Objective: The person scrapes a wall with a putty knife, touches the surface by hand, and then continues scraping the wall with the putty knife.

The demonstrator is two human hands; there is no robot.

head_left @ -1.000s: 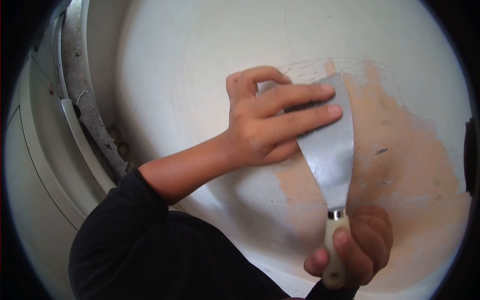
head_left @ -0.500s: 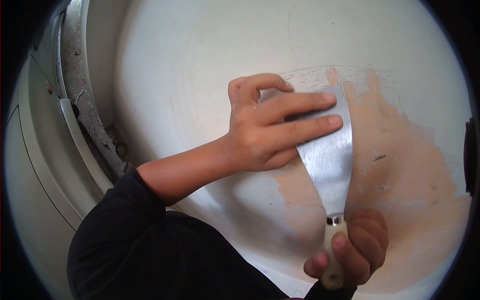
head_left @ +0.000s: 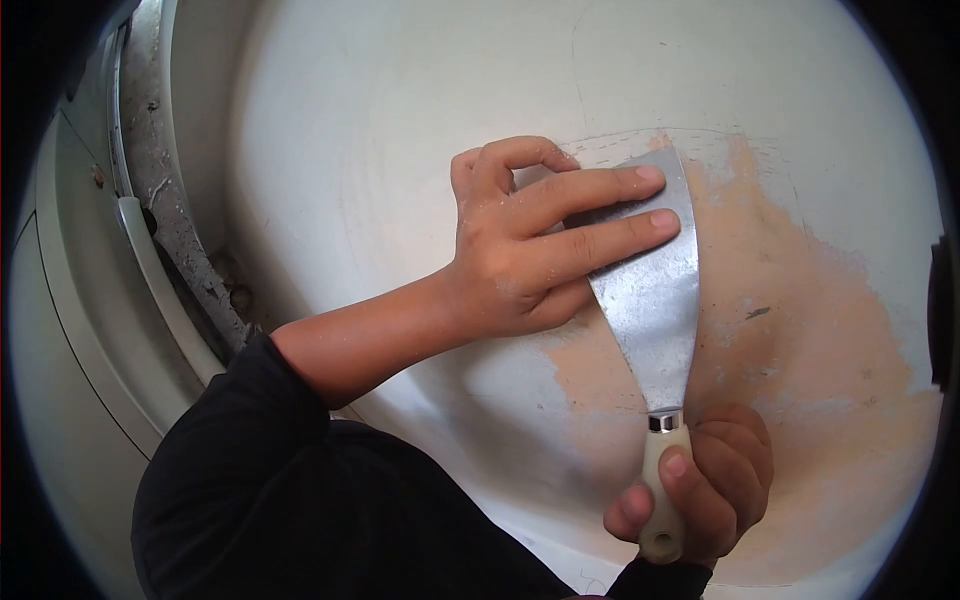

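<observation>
A putty knife (head_left: 655, 310) with a wide metal blade and a cream handle lies over a pale wall, its blade end pointing up. My right hand (head_left: 715, 485) is closed round the handle at the lower right. Across the blade, my left hand (head_left: 530, 240) presses two straight fingers, while its other fingers curl above. The left thumb's tip is hidden behind the blade. Behind the knife, a peach-coloured patch (head_left: 800, 320) with ragged edges shows on the wall, with a small dark mark on it.
The pale wall surface (head_left: 400, 100) fills most of the view, with thin pencil-like lines above the patch. On the left stand a light panel with a long handle-like bar (head_left: 160, 270) and a dirty, flaking strip (head_left: 165, 170). A dark object (head_left: 940, 310) shows at the right edge.
Both hands and the putty knife have shifted slightly up and a little left over the wall. Their hold on it looks the same.
</observation>
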